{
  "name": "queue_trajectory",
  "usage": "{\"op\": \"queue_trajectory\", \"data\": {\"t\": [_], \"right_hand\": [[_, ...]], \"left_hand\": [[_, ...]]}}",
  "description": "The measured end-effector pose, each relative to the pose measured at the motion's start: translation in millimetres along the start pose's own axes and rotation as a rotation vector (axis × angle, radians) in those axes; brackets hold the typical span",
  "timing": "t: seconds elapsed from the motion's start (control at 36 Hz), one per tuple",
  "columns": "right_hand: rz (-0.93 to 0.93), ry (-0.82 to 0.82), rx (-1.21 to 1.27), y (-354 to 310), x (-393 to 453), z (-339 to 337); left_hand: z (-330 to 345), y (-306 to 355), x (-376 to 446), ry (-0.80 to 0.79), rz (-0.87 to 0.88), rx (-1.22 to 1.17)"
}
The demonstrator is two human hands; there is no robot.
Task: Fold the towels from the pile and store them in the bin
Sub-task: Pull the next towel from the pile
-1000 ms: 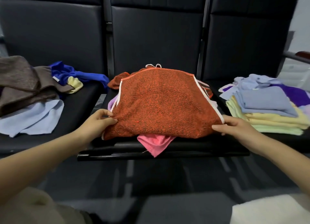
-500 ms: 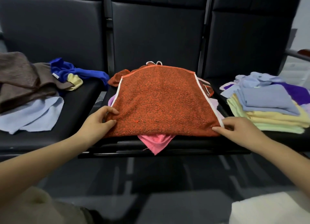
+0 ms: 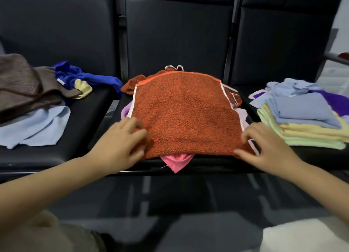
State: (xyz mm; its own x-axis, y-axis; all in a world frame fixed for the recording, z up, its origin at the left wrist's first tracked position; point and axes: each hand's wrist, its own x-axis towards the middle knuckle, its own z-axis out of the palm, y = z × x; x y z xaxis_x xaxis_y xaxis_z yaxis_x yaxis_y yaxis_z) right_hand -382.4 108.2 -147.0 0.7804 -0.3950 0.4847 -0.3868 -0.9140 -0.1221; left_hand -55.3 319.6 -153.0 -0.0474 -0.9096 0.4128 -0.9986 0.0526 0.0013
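An orange towel with white edging lies spread over a heap of other towels on the middle black seat. A pink towel pokes out under its near edge, and a lilac one shows at its left side. My left hand grips the towel's near left corner, fingers curled over the cloth. The near right corner is pinched by my right hand. No bin is in view.
On the right seat sits a stack of folded towels, yellow, green and grey-blue, with purple cloth behind. The left seat holds loose brown, royal blue and light blue towels. Something white lies at the bottom right.
Both hands have slid inward and up onto the orange towel's near corners, bunching the near edge. The towel itself has stayed spread on the heap.
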Motion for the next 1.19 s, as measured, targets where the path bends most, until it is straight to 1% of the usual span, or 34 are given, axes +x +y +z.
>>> {"op": "queue_trajectory", "data": {"t": [0.06,0.11,0.17,0.28,0.39,0.44,0.47,0.56,0.61,0.67,0.72,0.78,0.83,0.89,0.97,1.06,1.11,1.19], "right_hand": [[-0.121,-0.118,-0.006,-4.2,-0.6,12.0],[-0.143,-0.176,-0.04,-4.1,0.7,22.3],[-0.105,-0.177,-0.015,-0.4,4.2,26.1],[0.017,-0.108,0.038,13.4,8.8,18.1],[0.133,-0.097,0.034,24.2,8.0,16.5],[0.251,-0.039,0.175,20.7,16.7,9.9],[0.312,0.019,0.273,19.7,22.3,5.3],[0.43,0.27,0.511,16.0,39.7,-15.5],[0.469,0.398,0.634,13.9,48.3,-24.8],[0.476,0.445,0.693,12.6,53.3,-30.9],[0.483,0.459,0.728,9.0,57.2,-33.8],[0.495,0.482,0.749,9.1,60.2,-31.5],[0.522,0.512,0.765,9.4,62.9,-29.5],[0.542,0.512,0.794,7.8,64.2,-27.5],[0.571,0.454,0.797,3.9,63.3,-24.9],[0.628,0.372,0.761,-2.5,59.9,-19.8],[0.651,0.301,0.737,-4.8,57.7,-14.7],[0.666,0.203,0.745,-8.9,57.0,-11.0]], "left_hand": [[5.6,5.1,-0.2,-0.042,0.079,-0.063],[11.9,9.5,0.2,-0.075,0.107,-0.076],[16.4,6.0,3.4,-0.055,0.107,-0.115],[12.1,-8.9,11.1,0.01,0.009,-0.24],[9.6,-10.6,15.0,0.127,-0.055,-0.191],[4.3,-11.6,23.3,0.163,-0.098,-0.171],[0.8,-15.4,28.9,0.195,-0.102,-0.16],[-21.2,-27.6,45.9,0.244,-0.08,-0.09],[-28.9,-40.2,52.8,0.196,-0.045,-0.036],[-33.3,-49.7,57.8,0.115,-0.024,-0.034],[-34.2,-57.0,60.7,0.099,-0.023,-0.11],[-37.5,-56.2,63.7,0.116,-0.046,-0.288],[-43.0,-52.1,67.2,0.169,-0.112,-0.483],[-47.1,-46.9,68.5,0.171,-0.199,-0.613],[-47.4,-43.9,65.1,0.127,-0.317,-0.787],[-41.7,-35.1,61.2,0.065,-0.335,-0.856],[-35.5,-28.3,58.7,-0.035,-0.368,-0.915],[-31.0,-24.7,53.7,-0.202,-0.379,-0.878]]}}
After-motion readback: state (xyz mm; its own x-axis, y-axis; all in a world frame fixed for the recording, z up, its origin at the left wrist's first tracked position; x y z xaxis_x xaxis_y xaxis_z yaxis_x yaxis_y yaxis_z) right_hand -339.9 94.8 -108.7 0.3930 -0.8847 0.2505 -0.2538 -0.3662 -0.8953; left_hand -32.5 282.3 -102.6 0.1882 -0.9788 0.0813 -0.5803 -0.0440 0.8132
